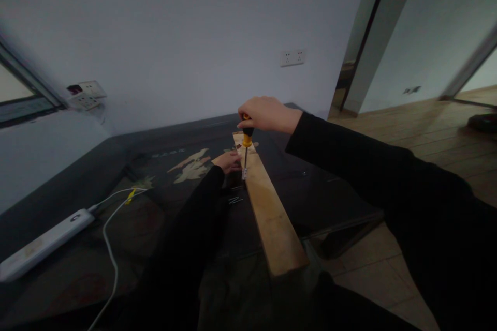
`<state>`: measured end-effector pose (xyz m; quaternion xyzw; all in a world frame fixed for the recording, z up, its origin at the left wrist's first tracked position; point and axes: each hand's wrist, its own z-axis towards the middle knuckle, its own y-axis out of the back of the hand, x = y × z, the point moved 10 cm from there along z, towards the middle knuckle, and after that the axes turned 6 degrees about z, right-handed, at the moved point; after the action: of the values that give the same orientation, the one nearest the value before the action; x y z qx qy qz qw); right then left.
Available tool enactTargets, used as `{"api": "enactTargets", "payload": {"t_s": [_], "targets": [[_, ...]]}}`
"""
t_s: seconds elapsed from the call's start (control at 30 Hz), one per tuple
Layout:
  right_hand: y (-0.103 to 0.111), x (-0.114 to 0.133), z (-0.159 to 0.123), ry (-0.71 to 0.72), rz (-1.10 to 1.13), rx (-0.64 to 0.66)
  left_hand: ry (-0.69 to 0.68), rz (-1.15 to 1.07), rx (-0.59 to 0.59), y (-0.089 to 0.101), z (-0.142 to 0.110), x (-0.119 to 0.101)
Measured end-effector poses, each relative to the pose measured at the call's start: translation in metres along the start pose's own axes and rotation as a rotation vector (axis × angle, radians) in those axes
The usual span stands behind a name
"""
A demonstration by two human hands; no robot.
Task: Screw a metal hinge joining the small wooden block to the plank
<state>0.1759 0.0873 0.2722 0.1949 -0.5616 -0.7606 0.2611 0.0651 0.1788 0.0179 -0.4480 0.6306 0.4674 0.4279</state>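
My right hand [266, 113] is closed around the black-and-yellow handle of a screwdriver [247, 140], held upright with its shaft pointing down. The tip meets a small metal hinge [244, 174] at the left edge of a long wooden board [274, 212]. My left hand [230, 161] grips the board's left edge just beyond the hinge; its fingertips are partly hidden. Several loose screws [235, 200] lie on the dark table to the left of the board. The board's near end juts out past the table edge.
The dark table [310, 201] has a printed flower pattern and stands against the wall. A white power strip [46, 243] with a white cable [111, 248] lies at the left. Wall sockets [293, 57] are above the table. Wooden floor [427, 129] lies to the right.
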Motion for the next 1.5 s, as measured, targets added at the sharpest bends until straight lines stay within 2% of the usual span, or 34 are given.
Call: {"api": "enactTargets", "payload": {"t_s": [0.1, 0.3, 0.43, 0.6, 0.87, 1.17, 1.5], "targets": [[0.001, 0.001, 0.001, 0.007, -0.007, -0.011, 0.064, -0.091, 0.004, 0.0, -0.007, 0.009], [0.002, 0.002, 0.002, -0.011, -0.006, -0.013, 0.177, -0.456, 0.086, -0.009, -0.025, 0.02], [0.002, 0.003, 0.002, -0.007, -0.013, -0.018, 0.238, -0.523, 0.191, -0.019, -0.041, 0.022], [0.002, 0.004, 0.002, 0.0, -0.021, -0.02, 0.203, -0.537, 0.314, -0.027, -0.051, 0.016], [0.003, 0.002, 0.002, -0.004, -0.007, -0.027, 0.271, -0.527, 0.23, -0.031, -0.061, 0.022], [0.004, 0.0, 0.001, -0.019, -0.001, -0.031, 0.217, -0.433, 0.315, -0.039, -0.07, 0.022], [0.003, -0.002, 0.003, -0.014, 0.009, -0.045, 0.153, -0.321, 0.186, -0.035, -0.064, 0.025]]}}
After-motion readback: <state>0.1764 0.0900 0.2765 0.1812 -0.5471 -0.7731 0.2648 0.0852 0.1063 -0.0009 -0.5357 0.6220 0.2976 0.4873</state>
